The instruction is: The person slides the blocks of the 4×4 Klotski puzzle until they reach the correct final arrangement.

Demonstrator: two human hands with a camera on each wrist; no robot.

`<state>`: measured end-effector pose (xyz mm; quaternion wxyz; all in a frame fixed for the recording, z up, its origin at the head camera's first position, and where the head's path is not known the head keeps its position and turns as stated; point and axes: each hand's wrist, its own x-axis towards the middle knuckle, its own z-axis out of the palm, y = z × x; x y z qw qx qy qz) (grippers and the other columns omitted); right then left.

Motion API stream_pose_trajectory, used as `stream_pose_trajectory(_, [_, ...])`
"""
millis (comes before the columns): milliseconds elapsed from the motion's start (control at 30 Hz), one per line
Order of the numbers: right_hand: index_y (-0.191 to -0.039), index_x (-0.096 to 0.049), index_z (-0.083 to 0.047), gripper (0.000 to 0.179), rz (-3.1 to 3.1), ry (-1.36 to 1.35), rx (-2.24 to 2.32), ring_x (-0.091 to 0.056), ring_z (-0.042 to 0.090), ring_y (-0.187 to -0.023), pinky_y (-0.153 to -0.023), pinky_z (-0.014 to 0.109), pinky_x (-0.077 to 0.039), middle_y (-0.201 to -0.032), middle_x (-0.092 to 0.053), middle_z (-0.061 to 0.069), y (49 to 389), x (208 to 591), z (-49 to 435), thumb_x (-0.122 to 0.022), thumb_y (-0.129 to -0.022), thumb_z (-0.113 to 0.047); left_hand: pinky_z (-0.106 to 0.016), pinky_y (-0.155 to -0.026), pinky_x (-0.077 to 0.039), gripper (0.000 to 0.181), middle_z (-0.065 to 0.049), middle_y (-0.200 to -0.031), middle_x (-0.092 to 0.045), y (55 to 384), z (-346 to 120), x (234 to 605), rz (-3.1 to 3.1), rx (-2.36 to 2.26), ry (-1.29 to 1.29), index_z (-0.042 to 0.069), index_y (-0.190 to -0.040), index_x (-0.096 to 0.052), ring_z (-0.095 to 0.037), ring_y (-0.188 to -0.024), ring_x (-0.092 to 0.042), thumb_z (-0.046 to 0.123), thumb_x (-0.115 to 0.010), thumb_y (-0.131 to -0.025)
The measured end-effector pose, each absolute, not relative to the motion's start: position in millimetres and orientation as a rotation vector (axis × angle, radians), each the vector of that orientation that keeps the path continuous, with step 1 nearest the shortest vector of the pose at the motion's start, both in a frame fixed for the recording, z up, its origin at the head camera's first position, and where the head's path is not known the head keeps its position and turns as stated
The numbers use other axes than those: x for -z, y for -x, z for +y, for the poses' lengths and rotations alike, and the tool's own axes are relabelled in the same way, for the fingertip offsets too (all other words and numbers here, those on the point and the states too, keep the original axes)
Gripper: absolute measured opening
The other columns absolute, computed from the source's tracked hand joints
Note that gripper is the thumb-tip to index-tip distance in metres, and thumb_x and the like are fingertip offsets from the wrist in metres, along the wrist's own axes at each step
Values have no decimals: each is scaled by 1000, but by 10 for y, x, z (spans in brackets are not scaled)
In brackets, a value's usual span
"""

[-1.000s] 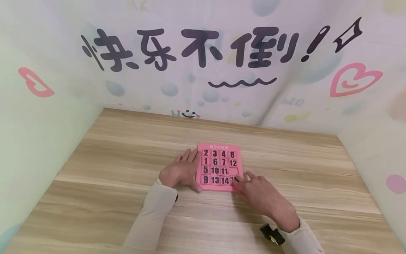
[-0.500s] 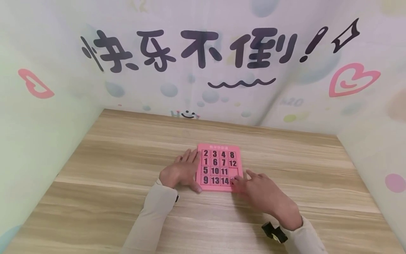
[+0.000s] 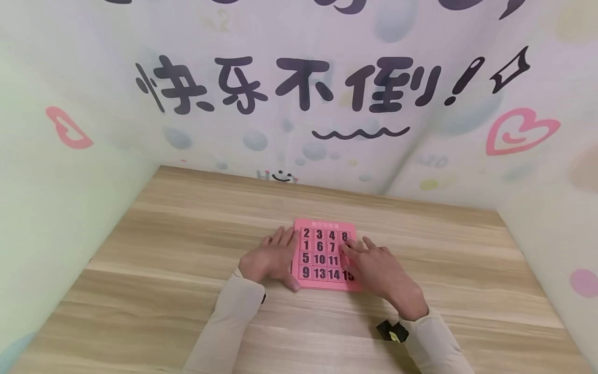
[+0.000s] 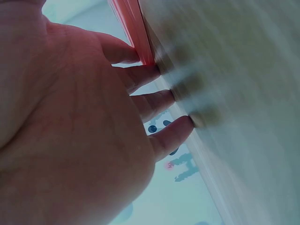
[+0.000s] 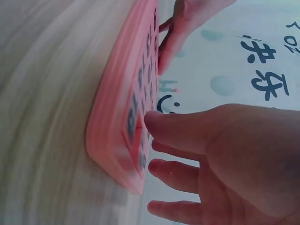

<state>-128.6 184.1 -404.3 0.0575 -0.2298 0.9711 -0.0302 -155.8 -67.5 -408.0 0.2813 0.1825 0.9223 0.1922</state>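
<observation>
A pink sliding number puzzle point(image 3: 327, 285) lies flat on the wooden table, its black-numbered tiles in a square grid. My left hand point(image 3: 273, 259) rests along its left edge, fingers extended and thumb by the lower left corner. In the left wrist view, the fingertips point(image 4: 180, 129) touch down at the table beside the pink side. My right hand point(image 3: 380, 267) reaches over the right column, index fingertip at the second row below tile 8 point(image 3: 344, 236), covering the tile there. Tile 15 point(image 3: 348, 275) shows partly, under the right thumb. From the right wrist, an unfilled slot point(image 5: 137, 143) appears near the thumb.
The wooden table point(image 3: 187, 228) extends around the puzzle on all sides. A printed white backdrop point(image 3: 224, 156) with black lettering encloses the back and both sides. A small black device point(image 3: 392, 331) sits at the right sleeve cuff.
My right hand has moved up the right column, from tile 15 to the second row, uncovering much of 15. The left hand stays at the left edge. The head view has tilted slightly upward.
</observation>
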Motion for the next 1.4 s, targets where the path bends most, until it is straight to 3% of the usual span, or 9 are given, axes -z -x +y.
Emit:
stream_pose_trajectory(767, [-145, -52, -10, 49, 2853, 653, 38, -38, 47, -139, -107, 66, -38, -151, -46, 16, 1235, 4002, 1795, -54, -102, -34, -47, -125, -2, 128, -12, -167, 4, 1590, -669, 4098, 2474, -473, -495, 6, -160, -2, -32, -154, 7, 43, -86, -71])
stream_pose_trajectory(1400, [-138, -59, -11, 44, 2830, 743, 38, -54, 42, -126, -101, 59, -47, -143, -56, 16, 1170, 3934, 1794, -60, -99, -29, -48, -125, -3, 128, -13, -167, 4, 1585, -677, 4096, 2470, -484, -495, 5, -159, -4, -32, -154, 6, 43, -87, -70])
